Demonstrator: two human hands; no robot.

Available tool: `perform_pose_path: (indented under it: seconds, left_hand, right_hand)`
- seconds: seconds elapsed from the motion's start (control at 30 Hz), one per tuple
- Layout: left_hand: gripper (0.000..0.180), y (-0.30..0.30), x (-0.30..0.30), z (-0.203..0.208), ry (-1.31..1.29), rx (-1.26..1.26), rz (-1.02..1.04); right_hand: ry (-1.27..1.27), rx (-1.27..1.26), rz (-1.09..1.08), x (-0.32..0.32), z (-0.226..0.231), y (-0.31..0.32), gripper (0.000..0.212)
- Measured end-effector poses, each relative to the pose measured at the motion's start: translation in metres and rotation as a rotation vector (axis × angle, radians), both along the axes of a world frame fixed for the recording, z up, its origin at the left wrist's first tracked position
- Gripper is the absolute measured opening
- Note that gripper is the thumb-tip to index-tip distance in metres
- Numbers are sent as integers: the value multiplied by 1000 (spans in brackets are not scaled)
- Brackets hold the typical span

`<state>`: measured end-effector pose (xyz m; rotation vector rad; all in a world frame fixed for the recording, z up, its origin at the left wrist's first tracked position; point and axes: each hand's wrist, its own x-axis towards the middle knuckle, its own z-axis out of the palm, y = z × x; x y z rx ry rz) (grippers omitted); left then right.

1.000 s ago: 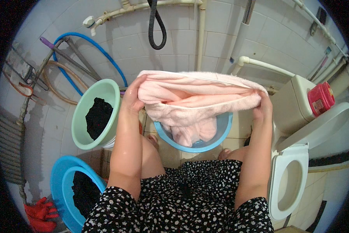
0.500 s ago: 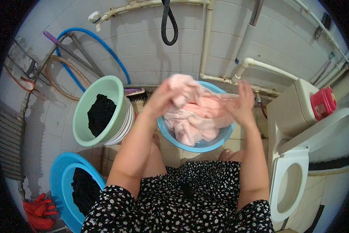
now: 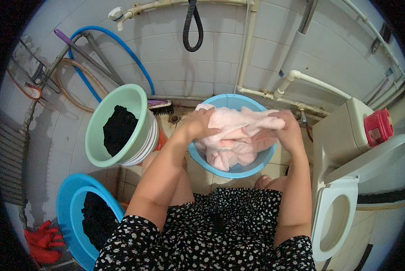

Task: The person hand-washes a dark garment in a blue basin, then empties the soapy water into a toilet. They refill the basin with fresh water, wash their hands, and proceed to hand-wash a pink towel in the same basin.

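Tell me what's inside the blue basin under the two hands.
A bunched pink cloth sits in the blue basin, with the left hand on it and the right hand gripping it. The cloth hides most of the bottom; anything beneath is covered.

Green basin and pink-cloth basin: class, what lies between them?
In the head view, the left forearm crosses between the green basin and the pink-cloth basin, beside an orange-red thing; a purple-and-white brush lies farther back.
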<state>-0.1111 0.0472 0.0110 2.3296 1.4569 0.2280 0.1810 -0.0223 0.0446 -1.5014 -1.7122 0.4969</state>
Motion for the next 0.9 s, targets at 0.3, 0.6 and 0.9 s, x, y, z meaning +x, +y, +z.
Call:
perform_pose_path:
  seconds: [0.3, 0.6, 0.9]
  left_hand:
    - [50, -14, 14, 7, -276, 168, -373]
    - [19, 16, -1, 32, -1148, 89, 402]
    - [25, -4, -15, 60, -1871, -350, 147]
  right_hand:
    - [553, -48, -342, 11, -5, 18, 25]
    - [698, -444, 348, 29, 14, -7, 34]
    - [470, -212, 68, 21, 6, 5, 29]
